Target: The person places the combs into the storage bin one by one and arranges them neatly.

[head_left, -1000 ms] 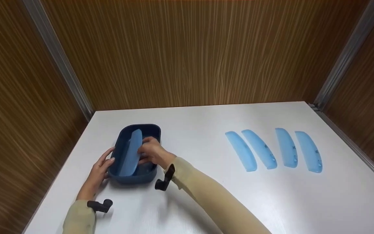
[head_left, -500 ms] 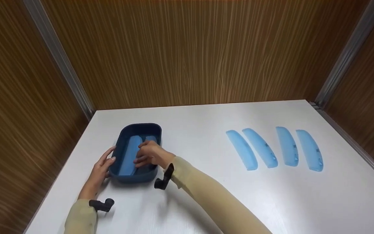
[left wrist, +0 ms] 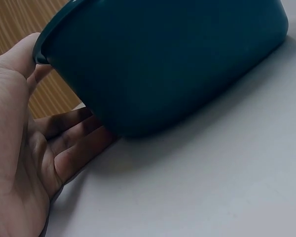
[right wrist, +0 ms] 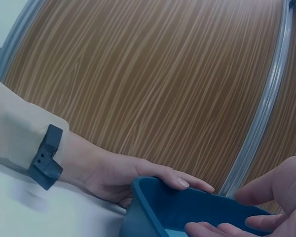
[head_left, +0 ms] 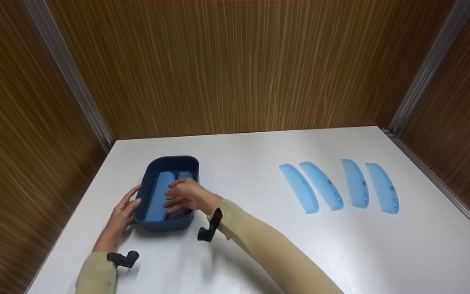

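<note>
A dark blue oval-ended plastic bin point(head_left: 165, 225) stands on the left of the white table. Inside it lies a light blue comb point(head_left: 158, 198), and the end of another blue comb point(head_left: 185, 175) shows beside it, partly hidden by my right hand. That right hand point(head_left: 187, 195) hovers over the bin with loosely spread fingers, holding nothing. My left hand point(head_left: 118, 216) rests against the bin's left side; the left wrist view has its thumb at the rim and straight fingers point(left wrist: 81, 148) touching the outer wall low down.
Several translucent light blue combs lie on the right of the white table point(head_left: 243, 183). A left pair point(head_left: 299, 188) and a right pair point(head_left: 383, 188) are set side by side, some with dark markings. Wood-grained panels point(head_left: 239, 69) enclose the table at the back and sides.
One second ago my right hand held a comb tilted up in the bin. The comb has since been laid down flat and let go. My left hand stays at the bin's side.
</note>
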`<state>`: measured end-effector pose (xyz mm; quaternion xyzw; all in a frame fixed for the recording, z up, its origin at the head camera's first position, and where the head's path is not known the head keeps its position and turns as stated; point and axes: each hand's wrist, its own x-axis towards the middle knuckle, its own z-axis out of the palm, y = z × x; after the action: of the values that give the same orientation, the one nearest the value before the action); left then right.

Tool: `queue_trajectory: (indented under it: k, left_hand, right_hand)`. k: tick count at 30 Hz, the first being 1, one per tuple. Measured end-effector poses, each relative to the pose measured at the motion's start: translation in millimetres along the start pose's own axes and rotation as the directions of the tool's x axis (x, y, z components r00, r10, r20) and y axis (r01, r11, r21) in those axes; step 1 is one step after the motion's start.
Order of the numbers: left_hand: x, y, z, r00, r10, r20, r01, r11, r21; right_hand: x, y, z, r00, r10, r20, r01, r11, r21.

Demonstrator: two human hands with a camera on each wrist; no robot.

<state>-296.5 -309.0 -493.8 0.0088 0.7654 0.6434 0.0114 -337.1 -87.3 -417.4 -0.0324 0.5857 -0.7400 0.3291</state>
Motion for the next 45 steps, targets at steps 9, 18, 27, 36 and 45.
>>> queue_trajectory:
  k: [9,18,27,36,45]
  left_hand:
    - [0.5,0.1,-2.5,1.0,0.004,0.008,-0.004,0.999,-0.034]
    - [-0.9,0.8,-2.3,1.0,0.003,0.009,-0.003,1.0,-0.029]
    - [-0.3,1.9,-2.4,1.0,-0.02,0.001,0.02,1.0,-0.02]
    - [-2.0,-0.1,-1.0,1.0,-0.02,0.006,0.02,1.0,-0.01]
    - [-1.2,1.1,-1.0,1.0,-0.007,0.007,0.007,1.0,-0.014]
  right_hand:
    - [-9.6,0.3,-13.1,0.987,-0.081,0.139,0.082,0.997,-0.003]
    - [-19.6,4.3,-33.7,0.959,-0.109,0.261,0.107,0.994,0.025]
    - [-28.6,5.4,-46.9,0.946,-0.146,0.29,0.144,0.989,0.028]
    - [-36.6,2.2,-63.0,0.945,-0.175,0.275,0.179,0.984,0.013]
    - [-45.2,-4.6,-78.6,0.954,-0.191,0.233,0.191,0.981,0.021]
